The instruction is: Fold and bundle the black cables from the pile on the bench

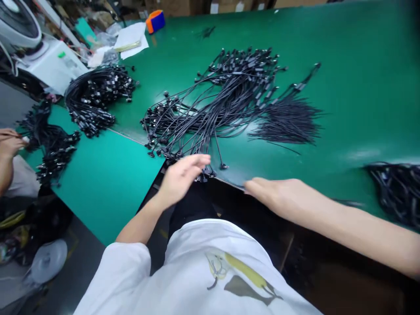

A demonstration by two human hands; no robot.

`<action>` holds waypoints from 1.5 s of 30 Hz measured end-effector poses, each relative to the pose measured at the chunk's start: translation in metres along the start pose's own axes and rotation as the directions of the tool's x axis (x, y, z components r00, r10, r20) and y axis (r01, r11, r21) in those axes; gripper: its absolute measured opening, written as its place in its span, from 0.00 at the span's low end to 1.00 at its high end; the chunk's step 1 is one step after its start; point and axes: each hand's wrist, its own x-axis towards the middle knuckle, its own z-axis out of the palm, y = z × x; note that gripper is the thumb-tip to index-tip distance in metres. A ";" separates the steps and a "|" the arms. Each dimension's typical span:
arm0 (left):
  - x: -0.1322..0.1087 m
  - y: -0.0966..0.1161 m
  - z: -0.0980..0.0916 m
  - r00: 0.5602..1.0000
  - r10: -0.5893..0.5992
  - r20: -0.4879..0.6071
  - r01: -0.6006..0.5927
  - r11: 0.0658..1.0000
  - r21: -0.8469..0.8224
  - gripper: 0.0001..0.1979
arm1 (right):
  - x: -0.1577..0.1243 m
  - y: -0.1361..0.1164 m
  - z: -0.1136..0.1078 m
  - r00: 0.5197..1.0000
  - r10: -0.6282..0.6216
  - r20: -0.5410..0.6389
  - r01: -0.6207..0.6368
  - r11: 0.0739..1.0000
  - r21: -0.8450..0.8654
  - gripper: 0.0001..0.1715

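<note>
A large heap of black cables (229,100) with small connectors at their ends lies across the green table in front of me. At its near edge is my left hand (180,177), fingers stretched out over several connectors (205,175); I cannot tell whether it touches them. My right hand (275,194) hovers by the table's front edge with its fingers pressed together. Motion blur hides what it pinches, though a thin dark strand seems to run near its fingertips. A sheaf of thin black strips (290,120), perhaps cable ties, lies right of the heap.
Further cable bundles lie at the left (95,96) and near a co-worker's hand (8,142). A dark pile (398,190) sits at the right edge. A white fan (19,22), paper (131,39) and an orange-and-blue tape roll (155,22) stand toward the back left.
</note>
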 end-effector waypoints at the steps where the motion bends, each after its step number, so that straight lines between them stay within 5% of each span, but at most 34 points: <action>1: -0.001 -0.007 0.015 0.990 -0.002 0.138 -0.007 0.998 0.067 0.09 | 0.002 -0.016 0.001 0.999 -0.035 0.018 0.035 0.999 -0.017 0.21; 3: -0.006 -0.017 0.035 0.935 -0.076 0.346 0.046 0.994 0.095 0.12 | 0.009 -0.031 -0.007 1.000 -0.005 -0.012 0.004 0.997 -0.077 0.19; 5: -0.010 -0.022 0.041 0.887 -0.184 0.424 0.197 0.980 0.012 0.14 | 0.013 -0.023 -0.022 0.994 0.104 -0.036 -0.108 0.983 -0.147 0.19; 9: -0.009 -0.020 0.030 0.838 -0.311 0.449 0.447 0.862 -0.237 0.16 | -0.002 0.019 -0.036 0.974 0.224 -0.023 -0.225 0.968 -0.113 0.20; 13: -0.005 -0.016 0.019 0.820 -0.381 0.427 0.536 0.773 -0.340 0.15 | -0.022 0.045 -0.028 0.930 0.355 -0.094 -0.365 0.920 -0.145 0.26; 19: 0.002 -0.010 0.013 0.827 -0.402 0.392 0.547 0.737 -0.397 0.14 | -0.038 0.062 -0.023 0.810 0.544 -0.220 -0.585 0.780 -0.223 0.31; 25: 0.010 -0.006 0.004 0.904 -0.374 0.207 0.426 0.747 -0.510 0.11 | -0.062 0.080 -0.002 0.832 0.527 -0.173 -0.549 0.827 -0.122 0.23; 30: 0.013 -0.001 0.003 0.933 -0.340 0.122 0.350 0.771 -0.531 0.07 | -0.071 0.084 0.009 0.779 0.570 -0.261 -0.616 0.773 -0.151 0.25; 34: 0.017 -0.002 0.008 0.954 -0.274 0.126 0.298 0.796 -0.527 0.12 | -0.066 0.061 0.013 0.861 0.476 -0.178 -0.508 0.815 -0.279 0.23; 38: 0.020 -0.014 0.023 0.971 -0.182 0.155 0.231 0.882 -0.411 0.16 | -0.055 0.020 0.025 0.991 0.133 0.009 -0.129 0.973 -0.191 0.19; 41: 0.017 -0.025 0.042 0.959 -0.160 0.234 0.220 0.940 -0.262 0.16 | -0.038 -0.005 0.027 0.990 -0.130 0.057 0.129 0.991 0.022 0.20; 45: 0.009 -0.027 0.060 0.932 -0.107 0.347 0.071 0.991 0.114 0.16 | -0.012 -0.011 0.014 0.982 -0.178 -0.070 0.188 0.965 0.182 0.19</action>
